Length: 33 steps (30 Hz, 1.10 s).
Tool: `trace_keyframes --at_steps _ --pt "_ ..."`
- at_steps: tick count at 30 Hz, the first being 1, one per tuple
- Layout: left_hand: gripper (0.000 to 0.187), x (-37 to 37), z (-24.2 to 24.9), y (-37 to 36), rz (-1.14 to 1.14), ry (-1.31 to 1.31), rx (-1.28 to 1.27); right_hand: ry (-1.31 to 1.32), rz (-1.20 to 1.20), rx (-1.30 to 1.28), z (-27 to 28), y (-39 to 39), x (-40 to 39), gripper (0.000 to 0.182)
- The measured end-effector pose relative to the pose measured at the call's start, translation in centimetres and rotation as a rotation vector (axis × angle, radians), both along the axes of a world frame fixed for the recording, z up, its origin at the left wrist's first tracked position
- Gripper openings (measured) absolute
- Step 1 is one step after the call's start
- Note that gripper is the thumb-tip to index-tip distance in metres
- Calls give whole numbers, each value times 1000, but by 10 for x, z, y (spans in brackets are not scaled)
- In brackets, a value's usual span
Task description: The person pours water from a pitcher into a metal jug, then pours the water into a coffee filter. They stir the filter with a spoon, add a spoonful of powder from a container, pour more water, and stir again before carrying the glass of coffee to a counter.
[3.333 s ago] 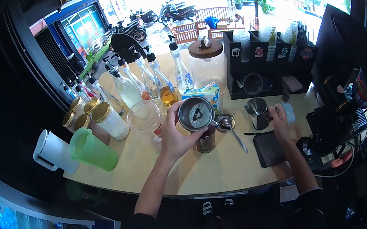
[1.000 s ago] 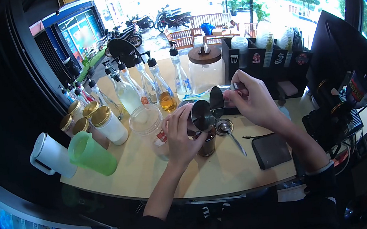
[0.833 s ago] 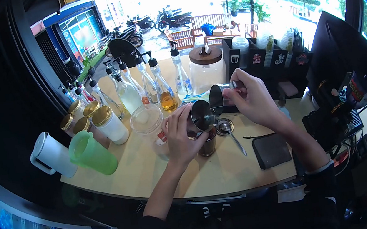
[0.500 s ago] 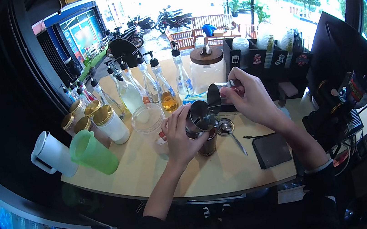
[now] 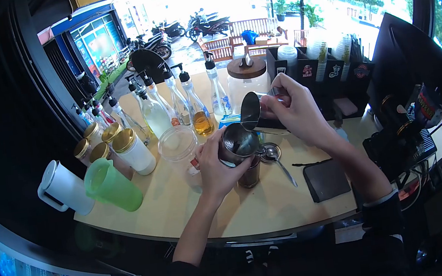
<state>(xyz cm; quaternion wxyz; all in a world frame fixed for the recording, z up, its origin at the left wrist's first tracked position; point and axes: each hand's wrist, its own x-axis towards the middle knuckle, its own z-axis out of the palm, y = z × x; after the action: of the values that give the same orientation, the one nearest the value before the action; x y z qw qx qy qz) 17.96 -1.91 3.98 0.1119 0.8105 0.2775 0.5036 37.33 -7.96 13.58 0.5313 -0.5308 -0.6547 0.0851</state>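
My left hand (image 5: 217, 163) is wrapped round a metal shaker tin (image 5: 239, 142), whose open mouth is tipped toward me. My right hand (image 5: 299, 109) grips a small metal cup (image 5: 251, 111); it is tilted sideways, its dark mouth at the tin's rim. What flows between them, if anything, I cannot make out. Under the tin stands a glass (image 5: 250, 176) with dark contents, partly hidden. Just right of it are a small round metal dish (image 5: 271, 151) and a spoon (image 5: 287, 173). A clear plastic jar (image 5: 177, 143) is beside my left hand.
Pump bottles (image 5: 201, 113) line the back left, near gold-lidded jars (image 5: 134, 151), a green pitcher (image 5: 112, 184) and a white pitcher (image 5: 64, 187). A wooden-lidded jar (image 5: 249, 82) and black cup holder (image 5: 315, 74) stand behind. A dark folded cloth (image 5: 326, 180) lies at right.
The small metal cup has turned and shifted slightly left and up, so its mouth shows wider. My right hand has moved a little up. The tin has tilted slightly.
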Motion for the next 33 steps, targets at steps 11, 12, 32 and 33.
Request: trace_keyframes --at_steps 11,12,32,33 --pt "75 3 12 4 -163 -121 -327 506 87 -12 -10 -5 27 18" --pt "75 3 12 7 -162 -120 -327 481 59 54 -16 -4 35 18" --pt "71 11 17 17 -169 -99 -405 1036 -141 61 -203 -32 155 21" --pt "71 11 16 16 -169 -98 -404 1037 -140 62 -208 -32 157 21"
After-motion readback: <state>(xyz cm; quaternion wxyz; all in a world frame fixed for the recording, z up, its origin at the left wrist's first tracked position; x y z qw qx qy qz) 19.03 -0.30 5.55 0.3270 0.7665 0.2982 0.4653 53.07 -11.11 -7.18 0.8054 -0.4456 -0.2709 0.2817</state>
